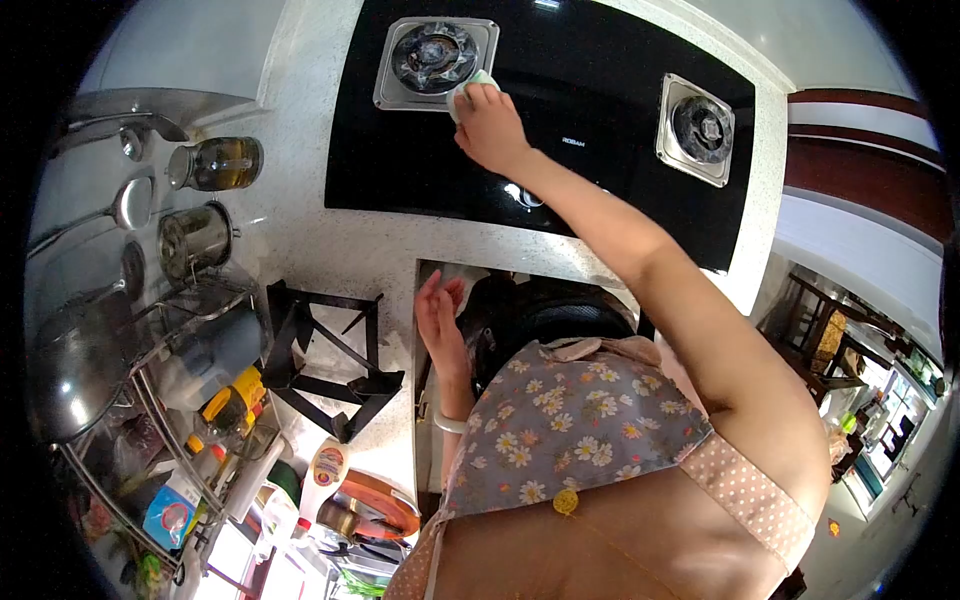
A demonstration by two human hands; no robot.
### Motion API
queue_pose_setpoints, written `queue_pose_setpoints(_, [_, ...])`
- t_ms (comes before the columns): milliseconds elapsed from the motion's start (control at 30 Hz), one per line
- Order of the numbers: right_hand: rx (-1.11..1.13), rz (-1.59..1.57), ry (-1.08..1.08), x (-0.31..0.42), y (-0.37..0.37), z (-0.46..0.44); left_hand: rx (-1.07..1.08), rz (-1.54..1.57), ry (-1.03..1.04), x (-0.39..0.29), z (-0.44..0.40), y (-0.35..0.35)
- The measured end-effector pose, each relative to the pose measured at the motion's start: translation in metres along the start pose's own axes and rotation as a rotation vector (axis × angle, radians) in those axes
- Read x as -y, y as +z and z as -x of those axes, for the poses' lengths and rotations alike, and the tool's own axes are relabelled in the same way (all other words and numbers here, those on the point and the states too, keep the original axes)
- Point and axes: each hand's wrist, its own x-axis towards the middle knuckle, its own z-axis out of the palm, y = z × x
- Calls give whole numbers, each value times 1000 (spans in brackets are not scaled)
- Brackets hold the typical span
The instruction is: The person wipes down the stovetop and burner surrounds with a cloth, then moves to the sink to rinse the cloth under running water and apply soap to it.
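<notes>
My right hand [492, 128] is closed on a pale green-and-white cloth [485, 77], pressed against the lower right corner of the left burner's metal tray [392, 98]. Its fingers hide much of the cloth, so whether it is a rag or a thin sponge is hard to see. The black glass gas cooktop [590, 60] lies under that hand. My left hand [438, 312] is raised beside the counter's front edge, fingers loosely apart and holding nothing, a pale bangle [450, 424] on the wrist.
A black pot stand [372, 385] rests on the counter at left. Behind it are a wire rack [150, 400], a glass jar [225, 163], a metal canister [193, 240] and hanging ladles [133, 203]. A white-labelled bottle [328, 468] stands nearby. The second burner [700, 130] is at right.
</notes>
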Motion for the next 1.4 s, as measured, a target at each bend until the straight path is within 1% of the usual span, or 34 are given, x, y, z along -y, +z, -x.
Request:
queue_pose_setpoints(33, [-3, -77, -33, -3, -3, 1, 6, -23, 4, -7, 2, -4])
queue_pose_setpoints(67, [-127, -96, -76, -10, -1, 2, 11, -47, 7, -12, 5, -10])
queue_pose_setpoints(100, [-219, -13, -128, -57, -8, -21, 41, -4, 80, 5, -19, 17])
queue_pose_setpoints(167, [-97, -52, -68, -62, -15, -6, 31, -24, 47, 3, 4, 9])
queue_pose_setpoints(200, [-81, -46, -86, -66, -14, -9, 2, -15, 47, 3, 7, 7])
queue_pose_setpoints(267, [-114, -48, -41, -61, -8, -14, -57, 1, 65, 0, 6, 3])
queue_pose_setpoints(400, [-170, -22, 48, -57, -2, -17, -110, 43, 84, 1, 14, 0])
queue_pose_setpoints(467, [-171, -7, 80, -43, -1, -15, -112, 27, 71, 4, 17, -8])
queue_pose_setpoints(533, [-137, 4, 88, -24, -12, -12, -66, 49, 38, 14, 14, -15])
queue_pose_setpoints(567, [-121, 13, 91, -17, -16, -9, -42, 63, 23, 17, 12, -17])
queue_pose_setpoints(600, [-84, -3, 7, -12, -11, -1, -45, 68, 18, 16, 11, -15])
queue_pose_setpoints(633, [-172, -58, -74, -9, -3, 6, -49, 72, 11, 12, 11, -12])
queue_pose_setpoints(700, [-113, -41, -56, -22, 4, 3, -48, 70, 7, 2, 9, -10])
queue_pose_setpoints(833, [-133, 8, -37, -40, 1, -4, -39, 43, 20, -1, 10, -18])
queue_pose_setpoints(867, [-179, 2, -60, -42, 2, -4, -38, 31, 30, 0, 12, -23])
queue_pose_setpoints(1000, [-137, 61, -64, -52, -3, -8, -106, 47, 18, 1, 15, -39])
queue_pose_setpoints(1033, [-182, 96, -87, -59, -7, -9, -117, 44, 13, -2, 16, -42])
queue_pose_setpoints(1100, [-196, 163, -34, -88, 5, -19, -130, 40, 8, -1, 17, -46])
queue_pose_setpoints(1133, [-205, 164, -46, -92, 1, -27, -133, 38, 5, 1, 19, -47])
queue_pose_setpoints(1167, [-263, 167, -73, -100, 11, -38, -132, 32, 1, 3, 21, -48])
queue_pose_setpoints(1300, [-248, 110, 41, -72, 10, -33, -89, 36, 12, 6, 21, -47])
queue_pose_setpoints(1367, [-174, 135, 74, -45, 5, -20, -86, 48, 20, 3, 18, -42])
queue_pose_setpoints(1400, [-144, 75, 25, -22, 9, -10, -65, 27, 18, 1, 16, -42])
